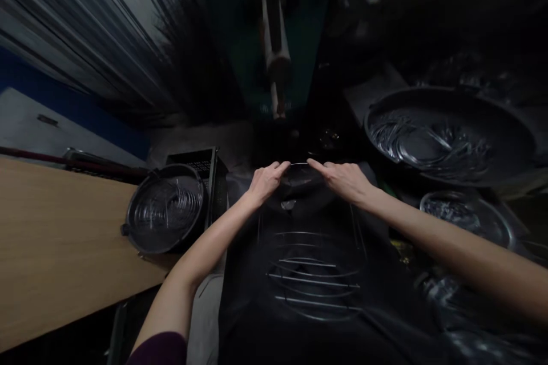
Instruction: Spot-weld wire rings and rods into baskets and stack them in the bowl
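Head camera: your left hand [266,181] and right hand [343,180], fingers curved, grip opposite sides of a thin metal hoop [299,164] above a dark cloth [252,319]; more hoops [314,280] lie on the cloth, and a black basin [449,93] holding wire sits at right.

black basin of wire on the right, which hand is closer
Right hand: it is below and to the left of the black basin. The left hand is farther away, with the right hand between it and the basin.
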Motion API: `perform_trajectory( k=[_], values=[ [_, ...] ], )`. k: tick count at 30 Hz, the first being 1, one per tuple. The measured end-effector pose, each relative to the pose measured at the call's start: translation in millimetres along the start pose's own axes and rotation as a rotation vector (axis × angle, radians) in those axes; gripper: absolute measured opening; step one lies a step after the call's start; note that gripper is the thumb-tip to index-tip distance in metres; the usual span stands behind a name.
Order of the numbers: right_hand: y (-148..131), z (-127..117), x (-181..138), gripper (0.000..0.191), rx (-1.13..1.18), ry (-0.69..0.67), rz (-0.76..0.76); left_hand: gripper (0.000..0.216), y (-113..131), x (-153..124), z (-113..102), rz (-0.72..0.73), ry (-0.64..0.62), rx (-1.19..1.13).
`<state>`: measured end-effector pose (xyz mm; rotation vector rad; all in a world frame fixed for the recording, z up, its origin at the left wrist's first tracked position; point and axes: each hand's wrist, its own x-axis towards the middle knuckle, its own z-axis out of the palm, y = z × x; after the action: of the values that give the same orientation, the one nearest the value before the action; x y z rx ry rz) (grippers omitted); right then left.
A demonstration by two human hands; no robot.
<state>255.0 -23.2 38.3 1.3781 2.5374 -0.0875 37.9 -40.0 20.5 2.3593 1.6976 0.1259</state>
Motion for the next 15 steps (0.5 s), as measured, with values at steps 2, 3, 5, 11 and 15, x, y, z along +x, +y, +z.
perform_trajectory(
  k=[2, 3, 5, 11, 15],
  values=[
    [2.7, -17.2, 15.5, 0.058, -0.021, 0.027, -0.012, 0.035, -7.3, 9.9, -20.6, 0.006, 0.018, 0.066],
    [3.6, -25.7, 23.5, 0.058, -0.031, 0.038, -0.016, 0.034, -11.4, 14.4, -31.0, 0.010, 0.024, 0.092],
    [4.8, -40.9, 38.6, 0.057, -0.048, 0.072, -0.025, 0.034, -20.0, 22.3, -49.4, 0.009, 0.032, 0.122],
    [8.9, -67.9, 68.4, 0.053, -0.041, 0.126, -0.043, 0.037, -43.1, 44.5, -73.8, 0.026, 0.079, 0.079],
    [15.4, -79.3, 79.6, 0.052, -0.028, 0.117, -0.041, 0.034, -49.3, 60.1, -81.0, 0.009, 0.093, 0.086]
  ],
)
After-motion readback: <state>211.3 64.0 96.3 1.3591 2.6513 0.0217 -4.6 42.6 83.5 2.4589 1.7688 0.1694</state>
